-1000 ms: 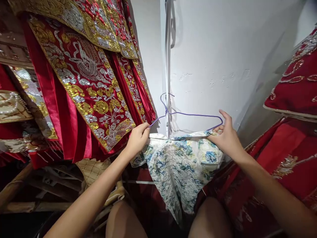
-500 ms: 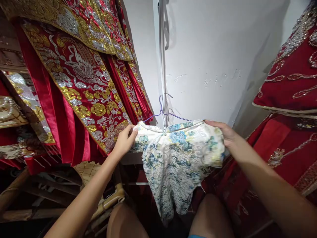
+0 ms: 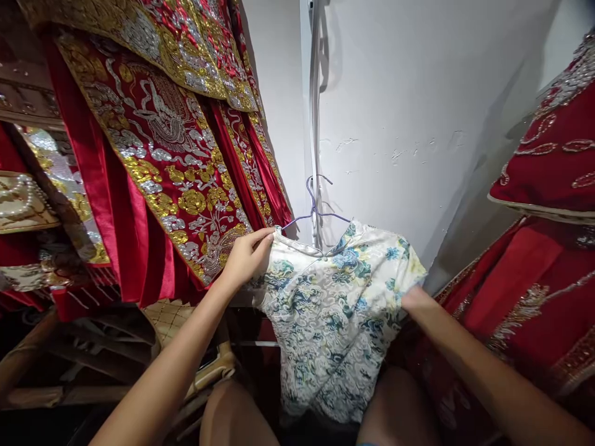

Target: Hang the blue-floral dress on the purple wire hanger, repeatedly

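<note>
A short-sleeved dress (image 3: 325, 322) with a blue, green and yellow floral print on white hangs in front of me on a purple wire hanger (image 3: 313, 207). My left hand (image 3: 251, 251) pinches its left shoulder beside the collar, where the hanger's arm enters the neckline. On the other side my right hand (image 3: 413, 297) reaches behind the right sleeve; its fingers are hidden by the fabric. The hanger's hook points up, against a white vertical strip on the wall, and both its arms run into the neckline.
Red robes with gold and silver embroidery (image 3: 171, 148) hang at the left. More red beaded clothing (image 3: 553, 167) hangs at the right. A bamboo chair (image 3: 223, 359) stands low at the left, and a white wall (image 3: 395, 93) rises behind the hanger.
My right hand has left the right shoulder and moved down behind the sleeve. The right shoulder now drapes over the hanger, and the dress front is spread flatter. My left hand keeps its hold.
</note>
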`<state>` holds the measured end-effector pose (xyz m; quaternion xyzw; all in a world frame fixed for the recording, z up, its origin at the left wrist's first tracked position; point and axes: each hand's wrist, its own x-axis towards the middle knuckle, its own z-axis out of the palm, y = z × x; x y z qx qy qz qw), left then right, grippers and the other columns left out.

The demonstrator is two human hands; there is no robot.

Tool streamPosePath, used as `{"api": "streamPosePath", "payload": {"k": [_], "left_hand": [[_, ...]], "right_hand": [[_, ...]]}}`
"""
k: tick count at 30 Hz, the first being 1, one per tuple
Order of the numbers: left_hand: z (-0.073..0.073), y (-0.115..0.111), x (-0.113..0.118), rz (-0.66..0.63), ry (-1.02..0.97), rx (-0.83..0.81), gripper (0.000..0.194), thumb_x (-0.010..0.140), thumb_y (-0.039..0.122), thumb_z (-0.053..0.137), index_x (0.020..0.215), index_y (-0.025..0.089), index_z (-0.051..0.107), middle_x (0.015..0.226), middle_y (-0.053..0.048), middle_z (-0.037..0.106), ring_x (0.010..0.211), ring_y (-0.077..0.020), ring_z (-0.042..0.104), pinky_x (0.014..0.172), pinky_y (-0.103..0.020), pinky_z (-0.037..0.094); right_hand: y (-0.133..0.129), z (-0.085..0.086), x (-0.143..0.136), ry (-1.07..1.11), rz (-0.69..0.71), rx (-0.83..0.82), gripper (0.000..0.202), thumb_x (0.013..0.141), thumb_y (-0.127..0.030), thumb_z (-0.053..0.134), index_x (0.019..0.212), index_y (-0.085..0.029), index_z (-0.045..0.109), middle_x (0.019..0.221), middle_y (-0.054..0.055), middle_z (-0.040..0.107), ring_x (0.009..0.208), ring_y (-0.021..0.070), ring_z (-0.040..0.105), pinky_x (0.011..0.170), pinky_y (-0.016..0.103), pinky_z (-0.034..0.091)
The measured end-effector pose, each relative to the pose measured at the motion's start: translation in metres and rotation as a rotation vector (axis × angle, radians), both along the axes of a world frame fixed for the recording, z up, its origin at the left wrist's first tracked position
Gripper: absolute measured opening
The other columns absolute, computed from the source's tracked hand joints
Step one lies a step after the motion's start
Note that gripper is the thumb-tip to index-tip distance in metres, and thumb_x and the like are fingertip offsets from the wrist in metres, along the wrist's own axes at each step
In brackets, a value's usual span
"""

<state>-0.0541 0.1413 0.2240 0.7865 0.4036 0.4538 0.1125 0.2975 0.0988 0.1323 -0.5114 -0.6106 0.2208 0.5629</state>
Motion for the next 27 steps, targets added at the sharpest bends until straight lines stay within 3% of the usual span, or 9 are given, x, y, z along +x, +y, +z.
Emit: {"api": "streamPosePath", "payload": {"k": [3,6,9,12,15,19,23,27], "left_hand": [[0.006,-0.004,0.008,0.026,0.064,0.013,0.037,0.095,0.049,0.054,0.093,0.018,0.073,0.091,-0.003,0.075,0.083,-0.0209,0.065,0.073,-0.028,0.045],[0.02,0.002,0.024,0.101,0.112,0.051,0.039,0.092,0.051,0.056,0.074,0.017,0.063,0.065,0.001,0.059,0.063,-0.0153,0.052,0.059,-0.026,0.033],[0.042,0.012,0.044,0.154,0.163,0.126,0.041,0.09,0.049,0.058,0.063,0.019,0.05,0.057,0.002,0.046,0.057,-0.0133,0.043,0.056,-0.027,0.026],[0.063,0.019,0.061,0.206,0.244,0.231,0.046,0.09,0.049,0.06,0.059,0.02,0.041,0.054,0.002,0.04,0.053,-0.0128,0.034,0.056,-0.029,0.021],[0.071,0.021,0.069,0.222,0.303,0.274,0.048,0.091,0.049,0.06,0.059,0.02,0.038,0.053,0.001,0.041,0.052,-0.013,0.031,0.057,-0.03,0.019],[0.066,0.029,0.061,0.272,0.289,0.272,0.045,0.094,0.049,0.055,0.062,0.02,0.042,0.057,-0.001,0.049,0.054,-0.0146,0.037,0.057,-0.03,0.021],[0.055,0.043,0.04,0.366,0.207,0.281,0.032,0.095,0.047,0.054,0.079,0.02,0.057,0.073,-0.005,0.063,0.066,-0.0198,0.052,0.06,-0.028,0.026],[0.029,0.041,0.023,0.292,0.096,0.389,0.025,0.098,0.041,0.05,0.096,0.018,0.061,0.089,-0.008,0.066,0.079,-0.0207,0.058,0.067,-0.029,0.036]], "right_hand": [[-0.011,0.015,0.012,0.271,0.105,-0.109,0.076,0.092,-0.076,0.018,0.123,-0.027,0.068,0.094,0.013,0.076,0.102,0.0381,0.07,0.084,0.057,0.055],[-0.016,0.04,0.017,0.392,0.148,-0.149,0.066,0.091,-0.072,0.034,0.123,-0.024,0.067,0.1,0.013,0.077,0.104,0.0366,0.07,0.089,0.054,0.055],[-0.015,0.062,0.014,0.493,0.156,-0.129,0.054,0.092,-0.059,0.046,0.124,-0.022,0.066,0.105,0.013,0.077,0.106,0.0358,0.07,0.092,0.052,0.055],[-0.018,0.067,0.007,0.624,0.201,-0.112,0.053,0.094,-0.057,0.043,0.128,-0.022,0.065,0.112,0.011,0.076,0.111,0.0341,0.069,0.095,0.052,0.055],[-0.024,0.062,-0.002,0.756,0.301,-0.11,0.051,0.096,-0.057,0.044,0.13,-0.026,0.065,0.12,0.008,0.074,0.117,0.0311,0.067,0.1,0.05,0.054],[-0.022,0.072,-0.018,0.931,0.405,-0.108,0.043,0.095,-0.052,0.051,0.127,-0.028,0.067,0.127,0.005,0.072,0.121,0.0285,0.065,0.103,0.049,0.052],[-0.019,0.093,-0.035,0.925,0.508,-0.094,0.048,0.09,-0.053,0.055,0.128,-0.026,0.066,0.126,0.007,0.073,0.122,0.0308,0.064,0.101,0.053,0.052],[-0.043,0.083,-0.05,0.755,0.642,-0.114,0.063,0.083,-0.065,0.057,0.126,-0.021,0.069,0.119,0.01,0.075,0.119,0.0323,0.066,0.099,0.053,0.052]]}}
